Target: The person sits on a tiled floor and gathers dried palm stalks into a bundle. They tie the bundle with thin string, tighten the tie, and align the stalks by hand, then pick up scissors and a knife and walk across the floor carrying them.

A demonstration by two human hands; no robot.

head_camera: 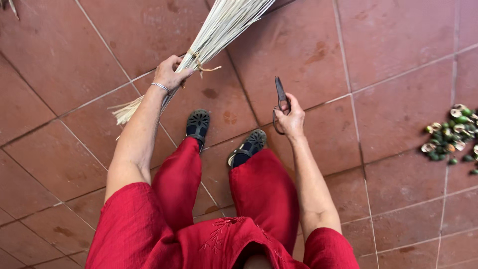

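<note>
Gripping a straw bundle [209, 40] — left hand [170, 72]; right hand [291, 119] holds scissors [281, 97].

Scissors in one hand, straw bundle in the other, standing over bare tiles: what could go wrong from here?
1. The right hand holds the scissors with the closed blades pointing outward; a slip could drop them toward the sandalled feet just below.
2. The left hand grips the straw bundle near its tie; the knot looks thin, so stalks might slide loose.
3. The pile of green and pale husks on the tiled floor could be a tripping hazard.
</note>
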